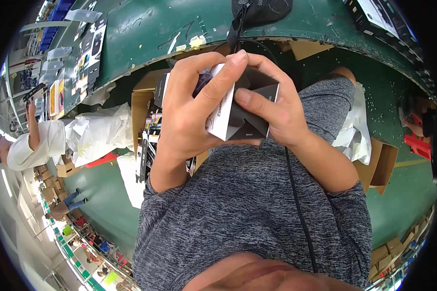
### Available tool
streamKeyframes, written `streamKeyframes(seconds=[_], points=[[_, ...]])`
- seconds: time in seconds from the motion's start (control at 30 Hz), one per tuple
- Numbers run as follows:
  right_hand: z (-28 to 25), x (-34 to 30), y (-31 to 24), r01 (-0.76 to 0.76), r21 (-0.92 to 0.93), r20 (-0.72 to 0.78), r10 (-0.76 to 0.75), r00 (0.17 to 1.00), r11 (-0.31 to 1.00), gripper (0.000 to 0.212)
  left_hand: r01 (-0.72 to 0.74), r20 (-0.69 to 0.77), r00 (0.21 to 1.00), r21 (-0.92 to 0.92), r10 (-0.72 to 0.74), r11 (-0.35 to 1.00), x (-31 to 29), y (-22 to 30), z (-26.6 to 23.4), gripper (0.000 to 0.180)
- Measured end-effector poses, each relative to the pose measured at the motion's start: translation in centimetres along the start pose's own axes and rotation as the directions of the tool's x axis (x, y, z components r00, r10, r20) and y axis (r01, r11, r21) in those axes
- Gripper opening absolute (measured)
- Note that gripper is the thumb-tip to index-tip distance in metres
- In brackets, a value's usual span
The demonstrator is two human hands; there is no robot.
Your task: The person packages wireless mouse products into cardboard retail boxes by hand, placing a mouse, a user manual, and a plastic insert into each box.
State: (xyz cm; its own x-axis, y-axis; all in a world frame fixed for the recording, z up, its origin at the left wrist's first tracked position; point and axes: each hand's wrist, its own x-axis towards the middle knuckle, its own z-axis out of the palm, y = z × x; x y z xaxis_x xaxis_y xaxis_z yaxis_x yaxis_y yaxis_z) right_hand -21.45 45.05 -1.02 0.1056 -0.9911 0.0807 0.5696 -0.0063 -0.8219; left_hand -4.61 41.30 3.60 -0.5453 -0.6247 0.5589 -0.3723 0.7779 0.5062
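Note:
A small black and white cardboard box [247, 115] is held up between my two hands, above my lap and in front of the table edge. My left hand [189, 106] is closed around its white side, with the index finger over the top. My right hand [279, 109] grips the black side, the thumb pressed on a folded black panel. Angled folds show on that black face. The far side of the box is hidden behind my fingers.
A green worktable [145, 29] curves across the front, with flat printed card sheets [90, 60] at its left. A black mesh bag [264, 10] lies on it. An open carton [142, 104] stands left of my lap, another carton [383, 165] at right. A co-worker [34, 140] is at far left.

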Motion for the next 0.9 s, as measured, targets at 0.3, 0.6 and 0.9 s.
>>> streamKeyframes(seconds=[0.3, 0.6, 0.9], points=[[-0.6, -0.6, 1.9, -0.057, 0.339, 0.144, 0.008, 0.990, 0.939, 0.072, -0.016, 0.042, 0.999, 0.026, 0.015, 1.000, -0.3, -0.4, 0.0, 0.118], [-1.5, -1.0, -0.9, 0.257, -0.173, 0.133, -0.236, 0.963, 0.951, 0.090, -0.031, 0.072, 0.997, 0.151, 0.020, 0.988, -0.2, 0.3, -0.5, 0.114], [-8.6, 1.3, -16.5, 0.487, -0.856, 0.488, -0.581, 0.651, -0.173, 0.073, -0.314, -0.191, 0.915, 0.218, 0.356, 0.924, -2.4, 0.2, -0.4, 0.100]])
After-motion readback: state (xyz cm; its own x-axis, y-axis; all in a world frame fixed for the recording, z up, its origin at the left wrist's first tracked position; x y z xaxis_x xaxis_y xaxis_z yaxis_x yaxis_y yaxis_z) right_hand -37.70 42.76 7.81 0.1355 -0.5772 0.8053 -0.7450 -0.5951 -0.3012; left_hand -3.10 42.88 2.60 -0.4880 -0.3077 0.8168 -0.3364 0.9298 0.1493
